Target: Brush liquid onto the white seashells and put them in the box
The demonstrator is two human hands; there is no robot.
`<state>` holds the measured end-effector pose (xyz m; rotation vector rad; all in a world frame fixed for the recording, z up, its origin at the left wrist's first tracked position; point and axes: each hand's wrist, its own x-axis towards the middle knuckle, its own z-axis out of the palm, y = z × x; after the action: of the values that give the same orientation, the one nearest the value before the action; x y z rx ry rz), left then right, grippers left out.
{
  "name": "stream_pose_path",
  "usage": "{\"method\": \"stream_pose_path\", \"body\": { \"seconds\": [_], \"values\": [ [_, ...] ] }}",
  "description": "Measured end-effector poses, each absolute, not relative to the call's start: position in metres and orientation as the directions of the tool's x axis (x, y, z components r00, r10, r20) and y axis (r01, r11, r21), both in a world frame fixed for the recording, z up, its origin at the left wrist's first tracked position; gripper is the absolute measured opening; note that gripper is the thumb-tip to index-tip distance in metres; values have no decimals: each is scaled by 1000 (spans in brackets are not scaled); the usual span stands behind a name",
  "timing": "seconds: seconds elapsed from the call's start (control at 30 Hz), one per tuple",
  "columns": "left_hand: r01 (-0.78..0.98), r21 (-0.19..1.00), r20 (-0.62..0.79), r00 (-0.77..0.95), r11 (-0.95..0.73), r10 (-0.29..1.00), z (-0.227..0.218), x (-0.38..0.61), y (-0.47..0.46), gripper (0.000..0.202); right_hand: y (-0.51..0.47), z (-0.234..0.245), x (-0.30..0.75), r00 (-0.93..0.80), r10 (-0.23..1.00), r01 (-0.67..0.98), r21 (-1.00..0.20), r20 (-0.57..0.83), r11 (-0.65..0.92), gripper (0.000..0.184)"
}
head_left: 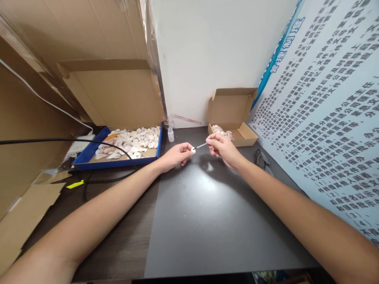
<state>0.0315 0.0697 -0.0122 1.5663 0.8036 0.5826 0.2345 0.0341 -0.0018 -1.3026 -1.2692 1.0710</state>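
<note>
Between the thumb and fingers of my left hand (180, 154) is a small white shell (193, 150). My right hand (220, 148) pinches a thin, light-coloured stick, perhaps a brush (202, 145), whose dark tip reaches the shell; contact is too small to make out. Both hands are above the dark grey mat (207, 232). A small clear bottle (171, 134) with a white label stands behind my left hand. Left of it, many pale shells (133, 142) lie in a blue-sided cardboard box (115, 163).
A smaller open cardboard box (245, 134) holding shells stands behind my right hand. Dark-framed glasses (263, 161) lie at the right by the printed wall sheet (319, 118). A black cable (89, 140) crosses the left side near a yellow strip (75, 184).
</note>
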Motion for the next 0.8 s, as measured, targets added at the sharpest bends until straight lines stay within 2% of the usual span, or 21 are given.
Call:
{"method": "stream_pose_path", "body": {
  "seconds": [0.8],
  "values": [
    [153,987,-63,646,-48,761,-16,31,73,26,33,-2,233,60,998,58,-998,-7,-11,30]
  ]
}}
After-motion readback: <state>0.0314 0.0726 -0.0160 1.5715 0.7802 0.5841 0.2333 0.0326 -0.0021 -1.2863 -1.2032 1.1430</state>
